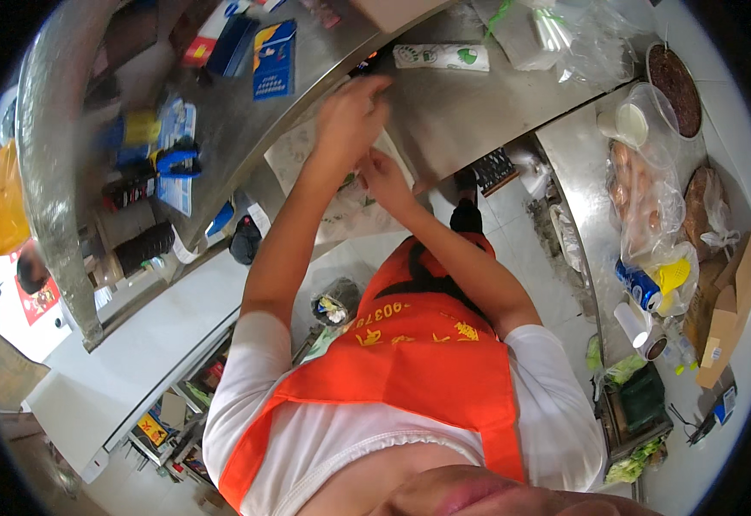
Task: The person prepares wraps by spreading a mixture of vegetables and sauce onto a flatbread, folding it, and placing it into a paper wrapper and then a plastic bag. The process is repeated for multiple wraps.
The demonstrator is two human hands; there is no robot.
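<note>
Above a pale sheet or bag with faint green print (pixel 341 215), my two hands are close together at the steel counter's edge. My left hand (pixel 351 119) is the farther one, bent at the wrist and smeared by motion, so what its fingers do is unclear. Just below it, my right hand (pixel 384 182) has its fingers drawn together near the left wrist. A bit of green shows beside those fingertips, but whatever they pinch is too small to make out. A rolled white packet with green print (pixel 441 57) lies on the counter beyond the hands.
On the steel shelf (pixel 221 142) at left lie a blue packet (pixel 274 58) and blue-handled tools (pixel 176 161). The right-hand counter (pixel 578 146) bears bagged eggs (pixel 638 193), a plastic tub (pixel 632 123) and a blue can (pixel 640 285). A lined bin (pixel 332 307) stands on the floor.
</note>
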